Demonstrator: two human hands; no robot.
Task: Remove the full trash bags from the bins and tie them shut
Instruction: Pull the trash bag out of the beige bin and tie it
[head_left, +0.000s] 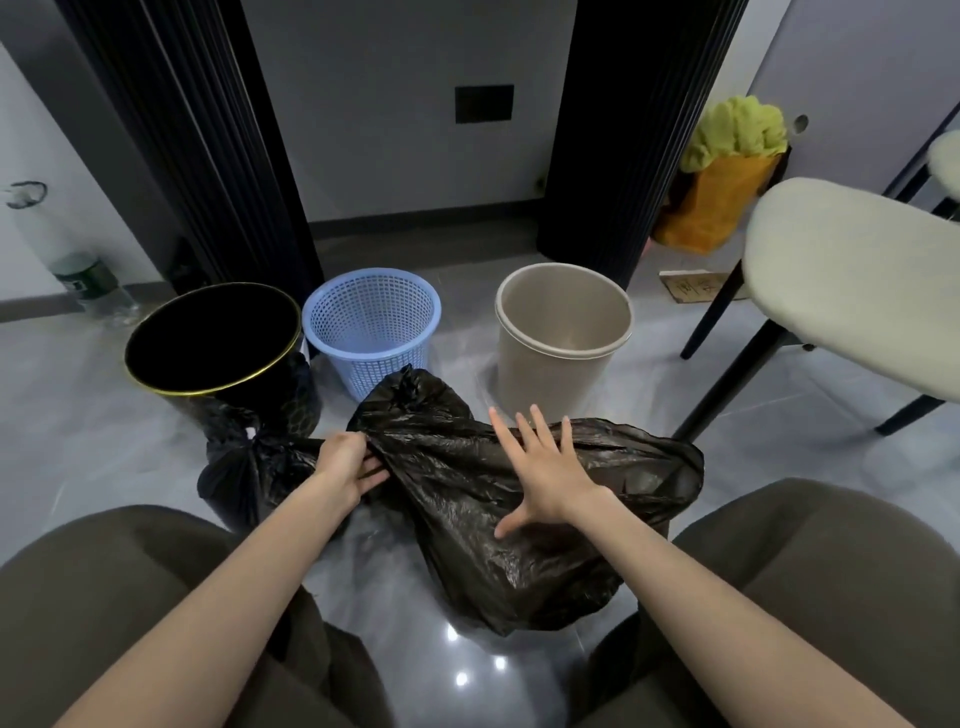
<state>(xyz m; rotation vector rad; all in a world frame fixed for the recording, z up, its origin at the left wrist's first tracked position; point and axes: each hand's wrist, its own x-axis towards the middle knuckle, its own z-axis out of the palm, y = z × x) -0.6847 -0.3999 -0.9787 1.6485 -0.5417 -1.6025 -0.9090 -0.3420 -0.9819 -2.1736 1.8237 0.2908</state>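
A large black trash bag (519, 540) lies on the floor between my knees, its mouth spread wide toward the right. My left hand (345, 462) grips a bunched fold of that bag at its left edge. Over the bag's middle, my right hand (540, 473) hovers or rests flat with fingers spread straight. Two tied black bags sit beyond: one knotted bag (244, 467) at the left, another (410, 400) behind the open bag. Three bins stand in a row with no bags in them: a black one with a gold rim (171, 384), a blue mesh basket (371, 327) and a beige bin (550, 374).
A chair with a pale cushion and black legs (852, 280) stands close on the right. An orange bag with green cloth (722, 192) sits behind it. Black ribbed panels flank a doorway ahead. A plastic bottle (83, 280) lies at far left on the glossy grey floor.
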